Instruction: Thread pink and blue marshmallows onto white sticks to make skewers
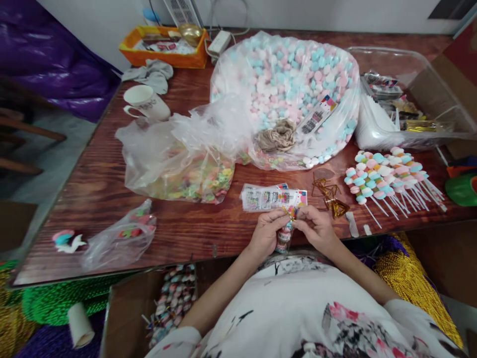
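Near the table's front edge, my left hand and my right hand pinch the gathered neck of a small clear packet from both sides. The packet hangs below my fingers and shows pink, white and blue pieces inside. A bit of gold tie shows between the fingertips. Just behind my hands lie flat printed bags. Gold twist ties rest to their right. Farther right, a pile of marshmallow sticks lies with white stems toward the front.
A large bag of marshmallows fills the back centre. Left of it are a bag of colourful candies, a mug and an orange tray. A clear plastic bin stands back right. Below the table is a cardboard box.
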A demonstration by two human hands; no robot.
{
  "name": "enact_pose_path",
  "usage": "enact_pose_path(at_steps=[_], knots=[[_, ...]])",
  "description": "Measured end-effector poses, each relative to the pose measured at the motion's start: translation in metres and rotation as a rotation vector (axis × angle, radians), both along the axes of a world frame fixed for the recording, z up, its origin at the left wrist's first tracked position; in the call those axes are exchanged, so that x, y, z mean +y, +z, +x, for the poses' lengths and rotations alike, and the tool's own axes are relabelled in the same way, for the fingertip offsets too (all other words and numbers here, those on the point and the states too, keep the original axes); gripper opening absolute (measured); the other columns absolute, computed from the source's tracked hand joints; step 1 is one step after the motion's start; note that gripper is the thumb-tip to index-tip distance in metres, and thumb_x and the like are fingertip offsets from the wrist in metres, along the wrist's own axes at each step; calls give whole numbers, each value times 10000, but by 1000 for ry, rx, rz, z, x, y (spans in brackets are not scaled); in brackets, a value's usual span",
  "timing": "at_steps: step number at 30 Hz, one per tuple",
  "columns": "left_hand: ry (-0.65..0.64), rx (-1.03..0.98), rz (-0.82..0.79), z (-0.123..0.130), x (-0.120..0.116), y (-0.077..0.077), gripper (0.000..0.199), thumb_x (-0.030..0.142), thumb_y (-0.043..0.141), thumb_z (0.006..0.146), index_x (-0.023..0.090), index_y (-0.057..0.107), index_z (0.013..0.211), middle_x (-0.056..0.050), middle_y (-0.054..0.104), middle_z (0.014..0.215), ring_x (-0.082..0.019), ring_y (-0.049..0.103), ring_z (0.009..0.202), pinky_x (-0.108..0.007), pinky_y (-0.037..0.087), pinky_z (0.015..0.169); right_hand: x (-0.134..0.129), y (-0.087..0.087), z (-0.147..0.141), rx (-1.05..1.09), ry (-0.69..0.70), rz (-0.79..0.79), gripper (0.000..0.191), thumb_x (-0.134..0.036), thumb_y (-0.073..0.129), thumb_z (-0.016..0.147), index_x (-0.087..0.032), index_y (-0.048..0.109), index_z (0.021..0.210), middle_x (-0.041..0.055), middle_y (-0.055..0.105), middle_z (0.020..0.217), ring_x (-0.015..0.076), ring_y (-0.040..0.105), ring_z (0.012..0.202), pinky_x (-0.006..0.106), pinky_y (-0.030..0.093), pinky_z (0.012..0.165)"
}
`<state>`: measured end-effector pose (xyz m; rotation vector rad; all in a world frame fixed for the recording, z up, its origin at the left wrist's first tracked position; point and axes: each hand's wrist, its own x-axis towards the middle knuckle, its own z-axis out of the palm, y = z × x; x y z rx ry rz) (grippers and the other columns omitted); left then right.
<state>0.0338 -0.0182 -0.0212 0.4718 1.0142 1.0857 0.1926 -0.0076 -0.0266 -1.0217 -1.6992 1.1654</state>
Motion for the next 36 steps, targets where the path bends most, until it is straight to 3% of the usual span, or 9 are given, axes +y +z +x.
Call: enact_pose_path(at_steps=[6, 13, 15, 17, 20, 23, 26, 31, 36], knots=[[-83, 268, 227, -3, -2, -2, 238, 343, 763, 717, 151, 683, 601, 1, 531, 657, -90, 472, 606, -211, 385, 546, 9, 8, 14, 43, 77, -241, 170, -272, 646, 830, -170, 578, 711, -29, 549, 681, 105, 485, 650, 235, 403, 649], [-202, 357, 277, 3, -12, 12, 246, 339, 715, 776, 153, 680, 619, -2, 540, 631, -89, 467, 546, -224, 377, 522, 33, 9, 34, 93, 520, -518, 254, -381, 649, 811, -142, 580, 760, -45, 506, 647, 87, 428, 596, 210, 360, 578], [-253, 405, 318, 5, -16, 16, 250, 335, 694, 797, 145, 686, 634, -9, 548, 633, -90, 478, 549, -219, 376, 521, 36, 11, 37, 68, 604, -524, 256, -369, 636, 819, -146, 549, 728, -60, 460, 608, 78, 388, 557, 202, 328, 538], [-304, 443, 375, 7, -18, 19, 261, 330, 677, 812, 139, 689, 634, -14, 553, 630, -91, 489, 558, -216, 378, 533, 35, 15, 40, -50, 640, -377, 207, -291, 582, 852, -158, 521, 705, -55, 448, 604, 84, 381, 557, 211, 323, 538], [-369, 419, 374, 6, -16, 19, 259, 320, 695, 789, 131, 687, 612, -16, 557, 622, -91, 495, 562, -215, 377, 543, 27, 27, 45, -278, 597, 154, 175, -140, 457, 878, -165, 526, 719, 0, 510, 670, 128, 439, 645, 268, 369, 619], [-427, 291, 223, 6, -12, 17, 215, 298, 771, 688, 124, 687, 592, -3, 557, 602, -82, 481, 544, -204, 358, 523, 18, 38, 51, -433, 556, 715, 189, -81, 425, 883, -159, 565, 783, 44, 554, 725, 161, 453, 702, 345, 397, 705], [-516, 128, 18, 6, -8, 13, 190, 258, 819, 581, 117, 692, 575, 11, 554, 537, -67, 444, 483, -195, 321, 472, 12, 43, 55, -471, 557, 1030, 147, -103, 485, 894, -168, 597, 824, 36, 571, 726, 159, 444, 687, 395, 409, 760], [-720, -26, -142, 7, -2, 8, 176, 203, 839, 491, 110, 736, 599, -33, 647, 552, -91, 515, 478, -210, 389, 491, 11, 39, 56, -356, 610, 1158, 106, -143, 549, 887, -171, 626, 819, 44, 615, 777, 155, 471, 690, 417, 430, 783], [-787, -34, -100, 5, 0, 7, 171, 207, 847, 490, 127, 741, 599, -30, 673, 582, -94, 531, 502, -209, 409, 510, 13, 38, 55, -302, 664, 1050, 105, -136, 535, 896, -140, 640, 906, 44, 607, 749, 155, 495, 692, 384, 440, 741]])
